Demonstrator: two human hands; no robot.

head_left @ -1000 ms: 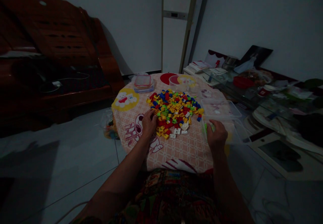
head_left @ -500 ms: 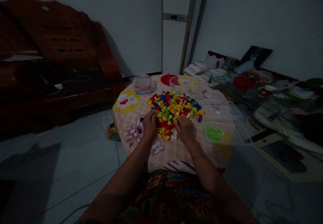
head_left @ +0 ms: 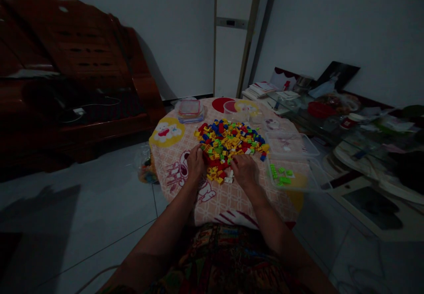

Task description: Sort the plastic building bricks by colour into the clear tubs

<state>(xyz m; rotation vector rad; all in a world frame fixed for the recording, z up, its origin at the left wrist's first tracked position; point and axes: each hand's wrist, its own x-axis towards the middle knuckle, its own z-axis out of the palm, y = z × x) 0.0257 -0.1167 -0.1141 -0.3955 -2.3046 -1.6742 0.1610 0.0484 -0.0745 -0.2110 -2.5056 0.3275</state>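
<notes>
A heap of small red, yellow, blue, green and white bricks (head_left: 232,140) lies on a round table under a patterned cloth (head_left: 238,199). My left hand (head_left: 195,162) rests at the heap's near left edge, fingers curled down among the bricks. My right hand (head_left: 244,170) sits at the heap's near edge, fingers bent onto the bricks. What either hand grips is hidden. To the right of my right hand stands a clear tub (head_left: 313,183) with a few green bricks (head_left: 281,175) in it.
A second clear tub or lid (head_left: 291,143) lies behind the first. Stacked clear boxes (head_left: 189,109) and a small cup (head_left: 230,107) stand at the table's far side. A dark wooden sofa (head_left: 73,77) is at left, a cluttered low glass table (head_left: 331,117) at right, and a bag (head_left: 145,168) on the tiled floor.
My right hand came from the clear tub leftward to the heap's near edge and has settled there. My left hand stays at the heap's left edge.
</notes>
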